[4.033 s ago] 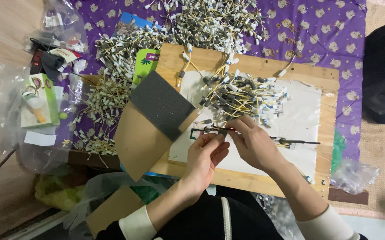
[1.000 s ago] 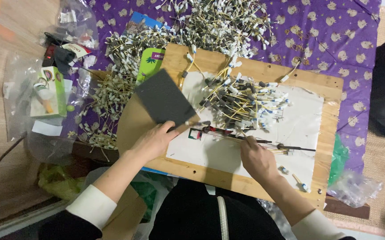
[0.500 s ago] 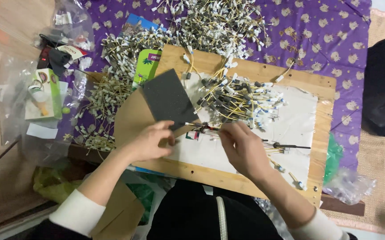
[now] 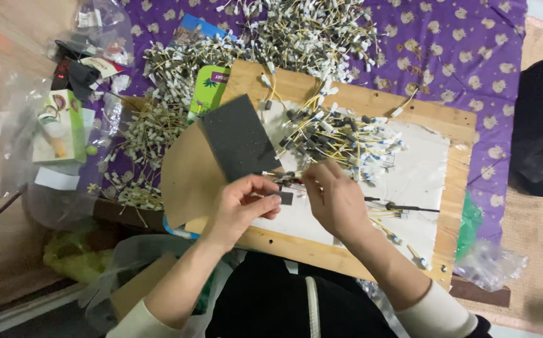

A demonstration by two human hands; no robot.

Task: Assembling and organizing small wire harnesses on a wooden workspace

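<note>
Landmark: the wooden board [image 4: 340,250] lying across the person's lap on the purple patterned cloth [image 4: 447,56].

Well left of the board, on the wooden floor, a green-and-white carton [image 4: 58,128] sits inside a clear plastic bag [image 4: 11,125]. Between it and the board's left edge lies a heap of small yellow-wired parts with white ends [image 4: 152,131], spilling on along the board's far edge. A green printed card [image 4: 209,91] leans at the board's far left corner.

On the board's left part, a brown cardboard sheet [image 4: 187,178] overhangs the edge, and a dark grey foam block [image 4: 240,138] rests on it, tilted.

Just right of the block, the left hand [image 4: 240,209] is curled, thumb and fingertips pinched on a small dark flat piece [image 4: 284,198]. Close beside it, at the board's middle, the right hand [image 4: 337,200] is closed, fingertips pinching the end of a thin wired part [image 4: 281,174] near the foam block's corner.

Beyond the hands, a pile of wired connectors [image 4: 340,134] lies on the white sheet [image 4: 422,163] covering the board's right part. A thin black rod [image 4: 409,207] lies right of the right hand.
</note>
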